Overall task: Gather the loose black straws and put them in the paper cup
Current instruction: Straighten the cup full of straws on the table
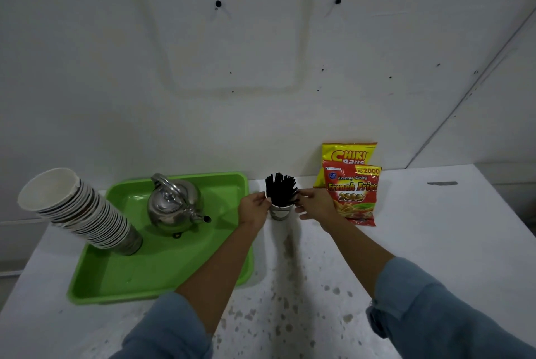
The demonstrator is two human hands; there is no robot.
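Observation:
A bundle of black straws (pixel 280 188) stands upright in a small paper cup (pixel 280 212) at the back of the white table, fanning out above the rim. My left hand (pixel 253 207) rests against the cup's left side, fingers at the rim and the straws. On the right, my right hand (pixel 314 202) has its fingertips touching the straws just above the rim, with the other fingers spread. I see no loose straws on the table.
A green tray (pixel 162 268) to the left holds a steel kettle (pixel 174 205) and a leaning stack of paper cups (pixel 78 211). Two snack bags (pixel 352 184) lean against the wall right of the cup. The table top (pixel 290 286) is stained in front.

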